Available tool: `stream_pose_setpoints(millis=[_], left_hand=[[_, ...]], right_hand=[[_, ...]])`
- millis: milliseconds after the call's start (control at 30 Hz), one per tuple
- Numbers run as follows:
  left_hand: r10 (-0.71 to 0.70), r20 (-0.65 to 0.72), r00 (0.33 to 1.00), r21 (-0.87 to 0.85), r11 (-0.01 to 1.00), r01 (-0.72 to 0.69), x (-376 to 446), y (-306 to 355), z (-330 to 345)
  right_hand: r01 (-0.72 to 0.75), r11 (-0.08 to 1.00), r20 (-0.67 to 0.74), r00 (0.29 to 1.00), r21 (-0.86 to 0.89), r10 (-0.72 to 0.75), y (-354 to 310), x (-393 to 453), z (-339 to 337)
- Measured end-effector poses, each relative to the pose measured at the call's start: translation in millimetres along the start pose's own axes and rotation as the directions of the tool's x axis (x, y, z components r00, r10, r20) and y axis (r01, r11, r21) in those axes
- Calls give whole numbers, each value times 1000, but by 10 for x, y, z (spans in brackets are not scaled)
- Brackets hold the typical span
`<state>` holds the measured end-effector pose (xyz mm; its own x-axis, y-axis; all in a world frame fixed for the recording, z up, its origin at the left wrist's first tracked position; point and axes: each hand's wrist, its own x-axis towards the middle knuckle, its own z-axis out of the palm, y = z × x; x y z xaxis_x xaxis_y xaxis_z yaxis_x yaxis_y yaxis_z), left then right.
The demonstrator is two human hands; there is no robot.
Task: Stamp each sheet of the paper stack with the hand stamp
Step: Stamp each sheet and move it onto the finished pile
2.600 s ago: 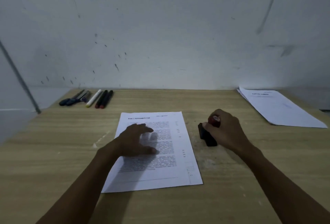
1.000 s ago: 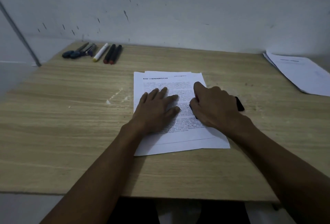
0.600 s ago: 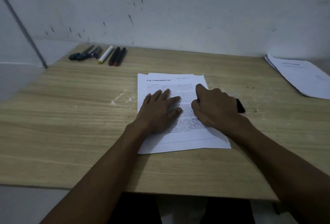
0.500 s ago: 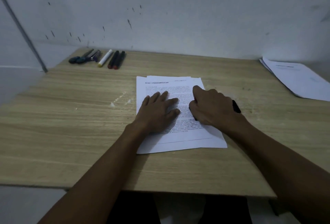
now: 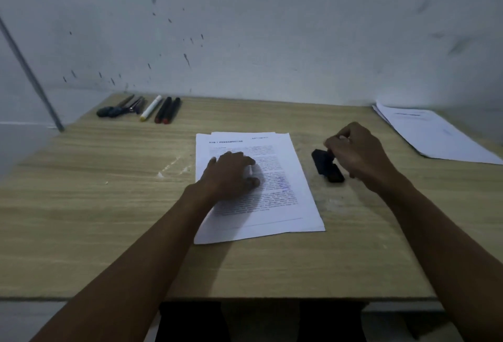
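Note:
A small stack of printed sheets lies in the middle of the wooden desk. A faint blue stamp mark shows on the right side of the top sheet's text. My left hand rests flat on the top sheet, fingers spread. My right hand grips the handle of the black hand stamp to the right of the stack. The stamp's long base is at the desk surface, off the paper; whether it touches the desk I cannot tell.
Several pens and markers lie in a row at the back left of the desk. A second pile of white sheets sits at the back right corner. A wall stands right behind the desk, and the desk's front edge is close to my body.
My right hand has lifted the stamp off the top sheet and carried it right, off the stack. A blue mark now shows where it pressed. My left hand stays on the sheet.

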<state>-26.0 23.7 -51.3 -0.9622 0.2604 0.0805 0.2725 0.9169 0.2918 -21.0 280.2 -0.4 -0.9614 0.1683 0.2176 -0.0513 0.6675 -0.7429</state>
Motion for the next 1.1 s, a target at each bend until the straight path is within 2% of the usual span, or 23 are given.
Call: stream_pose_setpoints(millis=[133, 300, 700, 967, 1100], left_hand=[[26, -172, 985, -204, 977, -61, 33, 78, -22], [52, -284, 957, -340, 928, -151, 90, 294, -74], [-4, -332, 943, -384, 914, -131, 73, 300, -117], [-126, -437, 891, -388, 920, -60, 17, 93, -177], [-307, -471, 827, -437, 896, 84, -41, -80, -205]], right_hand=[[-43, 994, -64, 997, -99, 37, 159, 77, -149], [-58, 988, -65, 997, -145, 49, 265, 66, -155], [-24, 975, -49, 999, -219, 13, 278, 93, 18], [-22, 993, -95, 995, -113, 11, 285, 135, 114], [-31, 989, -87, 996, -146, 18, 313, 99, 137]])
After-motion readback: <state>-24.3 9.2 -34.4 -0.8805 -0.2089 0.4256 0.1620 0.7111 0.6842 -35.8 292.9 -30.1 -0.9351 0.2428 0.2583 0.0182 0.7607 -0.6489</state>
